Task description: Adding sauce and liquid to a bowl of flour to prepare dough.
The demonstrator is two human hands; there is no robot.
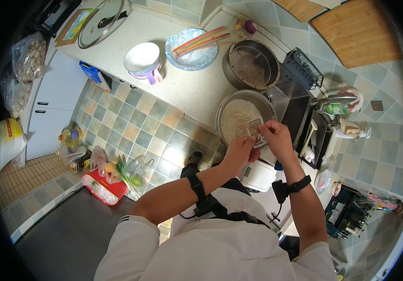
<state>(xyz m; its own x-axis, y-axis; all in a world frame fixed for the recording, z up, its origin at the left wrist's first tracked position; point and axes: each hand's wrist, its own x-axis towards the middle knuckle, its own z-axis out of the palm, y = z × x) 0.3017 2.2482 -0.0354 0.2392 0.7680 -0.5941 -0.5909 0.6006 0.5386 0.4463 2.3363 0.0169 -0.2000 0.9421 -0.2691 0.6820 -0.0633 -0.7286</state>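
Before me stands a round metal bowl (271, 105) with a heap of pale flour (238, 114) in it. Over the bowl's near edge, a small packet (255, 127) with see-through parts and white edges is pinched between both hands. My left hand (237, 154) grips its lower left side, thumb and fingers together. On its right side are the fingers of my right hand (278, 136). Fingers partly cover the packet, and its contents are hard to make out. Just beyond the bowl sits a dark metal pot (228, 70), with something brownish inside.
Chopsticks (201, 42) lie across a blue-white plate (191, 63) left of the pot; stacked bowls (141, 58) stand farther left. A glass lid (99, 26) rests at the far left. The sink faucet (335, 100) and a black wire rack (303, 66) are at right. Below is a white bin (260, 175).
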